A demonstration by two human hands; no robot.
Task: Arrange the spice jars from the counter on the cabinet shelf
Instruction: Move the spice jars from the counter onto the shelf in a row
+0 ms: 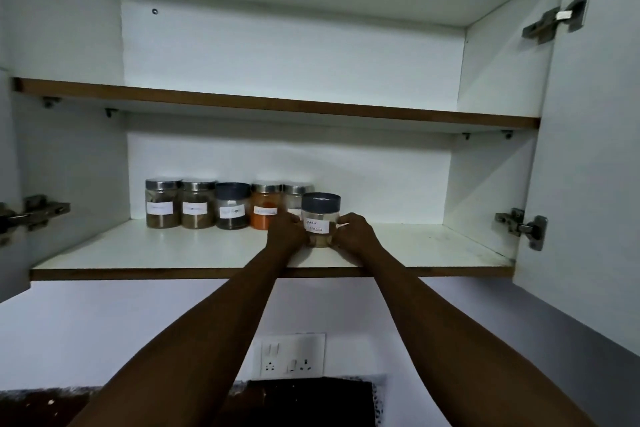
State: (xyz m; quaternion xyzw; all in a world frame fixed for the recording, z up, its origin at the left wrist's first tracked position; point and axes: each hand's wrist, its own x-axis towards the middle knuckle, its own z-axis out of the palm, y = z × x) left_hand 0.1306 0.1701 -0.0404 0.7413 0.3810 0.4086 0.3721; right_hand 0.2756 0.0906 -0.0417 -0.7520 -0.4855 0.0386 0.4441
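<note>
Holding a dark-lidded spice jar [320, 220] between them, left hand [284, 233] and right hand [356, 233] curl their fingers against its opposite sides, low on the lower cabinet shelf [173, 253]. Clear, rigid, probably smooth and breakable walls judged; nearly empty, hence light. Five jars [228, 205] stand just beyond the left fingers.

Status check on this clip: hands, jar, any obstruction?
Left hand and right hand grip clear dark-lidded spice jar, on lower white shelf. Five-jar row behind-left. Nothing blocking.
</note>
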